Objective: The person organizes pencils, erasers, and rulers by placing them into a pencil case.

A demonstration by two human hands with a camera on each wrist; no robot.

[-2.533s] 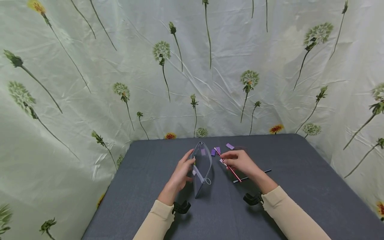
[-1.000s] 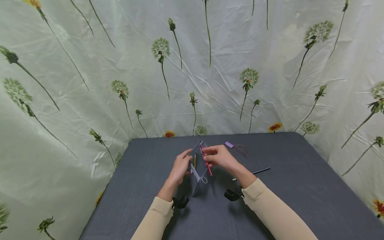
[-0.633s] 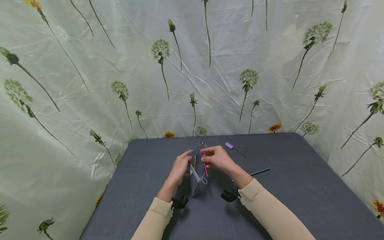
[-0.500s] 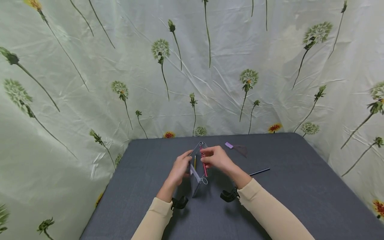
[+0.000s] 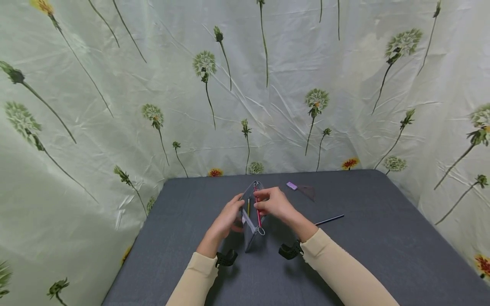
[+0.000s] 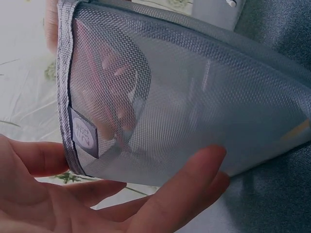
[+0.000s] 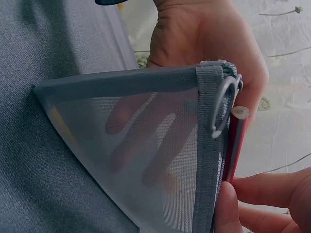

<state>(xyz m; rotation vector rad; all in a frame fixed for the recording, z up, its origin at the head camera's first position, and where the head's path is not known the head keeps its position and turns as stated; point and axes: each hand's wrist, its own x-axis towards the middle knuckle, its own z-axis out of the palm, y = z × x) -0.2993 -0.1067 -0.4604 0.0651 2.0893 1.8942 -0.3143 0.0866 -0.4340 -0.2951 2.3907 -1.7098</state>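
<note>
My left hand (image 5: 227, 216) holds a grey mesh zip pencil case (image 5: 249, 240) upright on the table, mouth spread. In the left wrist view, its thumb is at the zip edge near a small label (image 6: 83, 133) and its fingers lie along the mesh side. A yellow pencil (image 5: 248, 207) shows inside the case. My right hand (image 5: 275, 204) pinches a red pencil (image 5: 258, 216) lengthwise along the mouth. In the right wrist view, the red pencil's blunt end (image 7: 239, 112) sticks up beside the zip and ring pull (image 7: 221, 108).
Behind the right hand lie a purple eraser (image 5: 292, 185) and a dark see-through set square (image 5: 307, 192). A dark pencil (image 5: 330, 219) lies to the right, partly hidden by the right forearm. A flowered curtain (image 5: 245, 85) hangs behind the dark table (image 5: 183, 246).
My right hand has moved left from over the table to the case's mouth, bringing the red pencil, and now lowers it slightly. My left hand stays on the case.
</note>
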